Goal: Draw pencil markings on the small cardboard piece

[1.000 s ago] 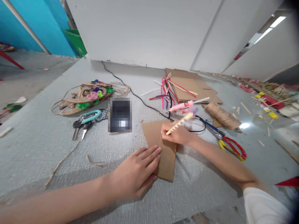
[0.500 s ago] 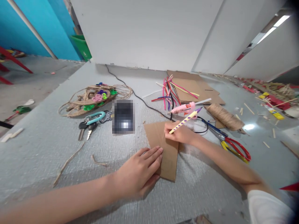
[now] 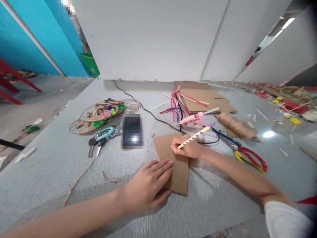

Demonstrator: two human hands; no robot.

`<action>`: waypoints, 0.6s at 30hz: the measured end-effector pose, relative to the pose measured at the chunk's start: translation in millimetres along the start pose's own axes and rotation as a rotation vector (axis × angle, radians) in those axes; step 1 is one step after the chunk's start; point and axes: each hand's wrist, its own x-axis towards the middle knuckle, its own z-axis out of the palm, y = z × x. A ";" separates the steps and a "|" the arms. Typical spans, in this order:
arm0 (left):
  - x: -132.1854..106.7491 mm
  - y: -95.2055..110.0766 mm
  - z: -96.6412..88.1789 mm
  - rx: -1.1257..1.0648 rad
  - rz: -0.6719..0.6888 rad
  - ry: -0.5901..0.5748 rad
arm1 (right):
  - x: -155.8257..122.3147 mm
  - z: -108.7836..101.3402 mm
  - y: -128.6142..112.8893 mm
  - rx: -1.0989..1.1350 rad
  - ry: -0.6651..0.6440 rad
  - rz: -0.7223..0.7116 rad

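My right hand (image 3: 186, 147) is closed around a pale yellow pencil (image 3: 195, 137) with purple spots, its purple end slanting up to the right. The hand rests on the upper part of a brown cardboard piece (image 3: 179, 175); the pencil's writing tip is hidden by the fingers. Flat on the cardboard's left edge lies my left hand (image 3: 151, 181), fingers stretched out, holding the piece against the table. Just beyond my right hand is a pink glue gun (image 3: 192, 119) with a clear glue stick in its back end.
Scissors (image 3: 247, 155) with red and yellow handles and a twine roll (image 3: 236, 125) lie right. Pipe cleaners (image 3: 177, 102) rest by a larger cardboard sheet (image 3: 210, 96). Left are keys (image 3: 99, 143), a blurred-out dark rectangle (image 3: 132, 131) and a twine bundle (image 3: 99, 114). A black cord (image 3: 153, 114) crosses the table.
The view has tilted, so things on the table appear slightly lower. My right hand and the pencil have shifted a little left over the cardboard; my left hand stays on it.
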 end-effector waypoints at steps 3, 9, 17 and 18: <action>-0.4 0.2 -0.1 0.003 0.007 -0.003 | 0.5 0.1 -0.7 -0.013 -0.041 -0.011; -1.0 1.3 0.0 0.033 -0.002 -0.006 | 3.1 -2.6 -1.0 -0.037 -0.035 -0.058; -4.0 -4.6 1.5 0.130 -0.203 0.049 | -4.6 -16.8 8.7 -0.179 0.224 -0.038; -3.8 -7.7 2.3 0.144 -0.251 0.072 | -4.3 -17.8 9.2 -0.144 0.260 -0.010</action>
